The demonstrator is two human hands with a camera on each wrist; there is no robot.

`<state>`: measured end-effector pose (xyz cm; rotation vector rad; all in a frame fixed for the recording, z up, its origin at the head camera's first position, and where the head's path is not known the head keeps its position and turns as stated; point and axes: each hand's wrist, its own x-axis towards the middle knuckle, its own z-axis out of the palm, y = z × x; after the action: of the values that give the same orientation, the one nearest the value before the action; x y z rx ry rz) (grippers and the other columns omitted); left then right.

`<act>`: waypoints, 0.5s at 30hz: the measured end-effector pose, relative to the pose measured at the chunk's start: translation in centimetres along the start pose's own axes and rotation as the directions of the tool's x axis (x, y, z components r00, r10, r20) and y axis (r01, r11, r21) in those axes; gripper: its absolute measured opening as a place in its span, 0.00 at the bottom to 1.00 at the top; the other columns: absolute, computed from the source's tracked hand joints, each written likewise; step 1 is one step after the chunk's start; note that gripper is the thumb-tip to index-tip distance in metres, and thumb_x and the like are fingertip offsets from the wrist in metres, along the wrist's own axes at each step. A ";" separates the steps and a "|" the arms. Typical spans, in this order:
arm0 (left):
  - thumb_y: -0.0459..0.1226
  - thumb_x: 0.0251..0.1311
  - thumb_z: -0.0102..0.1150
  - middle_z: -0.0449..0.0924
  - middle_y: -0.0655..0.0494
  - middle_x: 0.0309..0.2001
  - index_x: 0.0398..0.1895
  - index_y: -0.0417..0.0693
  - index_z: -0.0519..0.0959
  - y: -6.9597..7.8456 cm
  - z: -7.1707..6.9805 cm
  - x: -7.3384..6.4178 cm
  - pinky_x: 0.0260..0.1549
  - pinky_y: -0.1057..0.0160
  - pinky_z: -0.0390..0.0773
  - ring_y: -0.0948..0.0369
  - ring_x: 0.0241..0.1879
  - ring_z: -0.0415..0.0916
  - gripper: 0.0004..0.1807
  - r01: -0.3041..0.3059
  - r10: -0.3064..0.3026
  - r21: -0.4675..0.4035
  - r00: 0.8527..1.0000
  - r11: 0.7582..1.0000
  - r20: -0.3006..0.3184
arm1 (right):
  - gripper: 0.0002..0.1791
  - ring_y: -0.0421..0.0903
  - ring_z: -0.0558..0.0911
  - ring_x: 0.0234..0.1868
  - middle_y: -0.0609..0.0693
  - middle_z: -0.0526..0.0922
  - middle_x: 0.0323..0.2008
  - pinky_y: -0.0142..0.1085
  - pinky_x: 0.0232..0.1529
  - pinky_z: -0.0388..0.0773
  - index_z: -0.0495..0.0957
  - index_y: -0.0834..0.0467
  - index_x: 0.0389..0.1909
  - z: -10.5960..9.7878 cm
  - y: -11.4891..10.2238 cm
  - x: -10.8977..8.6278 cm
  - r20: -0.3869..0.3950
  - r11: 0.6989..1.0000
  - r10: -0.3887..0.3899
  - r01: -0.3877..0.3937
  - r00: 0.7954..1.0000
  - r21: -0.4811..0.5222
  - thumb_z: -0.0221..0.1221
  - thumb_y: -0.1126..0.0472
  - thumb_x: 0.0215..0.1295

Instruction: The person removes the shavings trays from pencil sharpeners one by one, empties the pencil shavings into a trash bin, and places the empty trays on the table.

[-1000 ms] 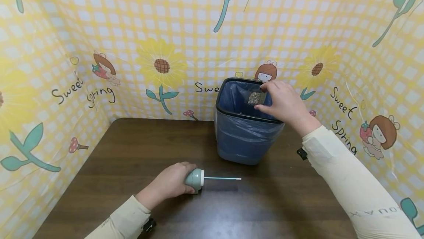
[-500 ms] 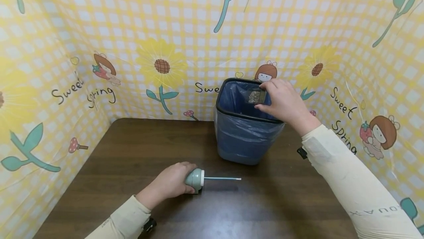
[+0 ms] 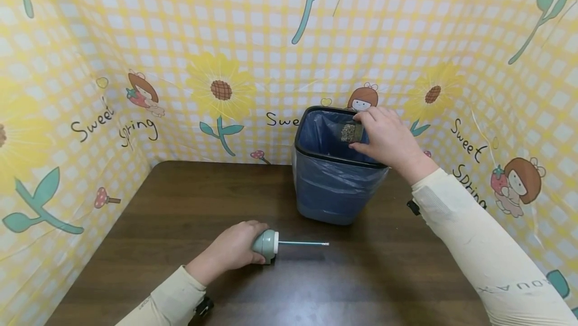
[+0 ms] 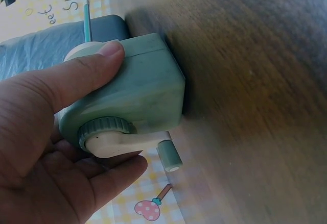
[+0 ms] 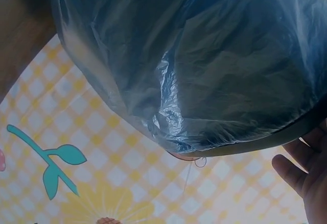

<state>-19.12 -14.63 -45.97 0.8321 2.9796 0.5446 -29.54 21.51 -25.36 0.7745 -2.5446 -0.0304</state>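
Note:
My left hand (image 3: pixel 235 246) grips a green crank pencil sharpener (image 4: pixel 138 86) on the table. A blue pencil (image 3: pixel 302 243) sticks out of its white front, pointing right. The sharpener's crank handle (image 4: pixel 130 143) shows below the thumb in the left wrist view. Over the bin's mouth, my right hand (image 3: pixel 390 140) pinches a small see-through shavings drawer (image 3: pixel 350 132) between thumb and fingers. Greyish shavings show inside the drawer. The blue bin (image 3: pixel 336 190) wears a clear plastic liner under a black rim. In the right wrist view the bin hides the drawer.
A dark brown wooden table (image 3: pixel 194 195) bears the bin and the sharpener. Yellow checked cloth (image 3: pixel 253 30) with flowers and lettering surrounds it on the back and both sides. The bin stands at the back right, close to the cloth.
The shavings drawer has shifted and turned slightly in my right hand, a little to the right. My left hand, the sharpener and the bin stay where they were.

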 end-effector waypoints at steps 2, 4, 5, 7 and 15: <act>0.46 0.41 0.84 0.84 0.48 0.54 0.60 0.40 0.80 0.0 0.0 0.0 0.49 0.51 0.81 0.53 0.50 0.81 0.40 -0.002 0.002 -0.001 1.000 1.000 0.001 | 0.39 0.61 0.76 0.59 0.60 0.80 0.55 0.57 0.66 0.68 0.76 0.64 0.61 0.0 0.0 0.0 -0.002 1.000 -0.012 0.011 1.000 -0.015 0.76 0.46 0.55; 0.46 0.41 0.84 0.84 0.48 0.54 0.60 0.40 0.80 0.0 0.0 0.0 0.49 0.51 0.81 0.53 0.50 0.81 0.40 0.001 -0.001 -0.004 1.000 1.000 0.004 | 0.39 0.61 0.77 0.58 0.60 0.80 0.55 0.56 0.65 0.69 0.76 0.64 0.60 0.0 0.1 0.0 -0.003 0.999 -0.022 0.022 1.000 -0.027 0.76 0.45 0.55; 0.46 0.42 0.84 0.84 0.48 0.54 0.60 0.40 0.80 0.0 0.0 0.0 0.49 0.51 0.81 0.53 0.50 0.81 0.40 0.002 -0.002 -0.005 1.000 1.000 0.005 | 0.39 0.61 0.77 0.58 0.60 0.80 0.55 0.57 0.65 0.69 0.76 0.64 0.60 0.0 0.1 0.0 -0.004 0.999 -0.026 0.025 1.000 -0.029 0.76 0.45 0.55; 0.46 0.42 0.84 0.84 0.48 0.54 0.60 0.40 0.80 0.0 0.0 0.0 0.49 0.51 0.81 0.53 0.50 0.80 0.40 0.004 -0.004 -0.007 1.000 1.000 0.007 | 0.39 0.61 0.77 0.58 0.60 0.80 0.56 0.57 0.65 0.69 0.76 0.64 0.60 0.0 0.1 0.0 -0.005 0.999 -0.031 0.031 1.000 -0.035 0.76 0.45 0.54; 0.46 0.42 0.84 0.84 0.49 0.54 0.60 0.41 0.80 0.0 0.0 0.0 0.48 0.51 0.81 0.54 0.50 0.81 0.40 0.005 -0.005 0.004 1.000 1.000 0.005 | 0.38 0.62 0.75 0.61 0.61 0.80 0.55 0.56 0.65 0.69 0.76 0.64 0.60 0.2 0.2 0.0 -0.016 0.994 -0.077 0.076 0.997 -0.077 0.77 0.46 0.54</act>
<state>-19.15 -14.61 -45.98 0.8248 2.9781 0.5356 -29.74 21.68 -25.50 0.8382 -2.4792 -0.1432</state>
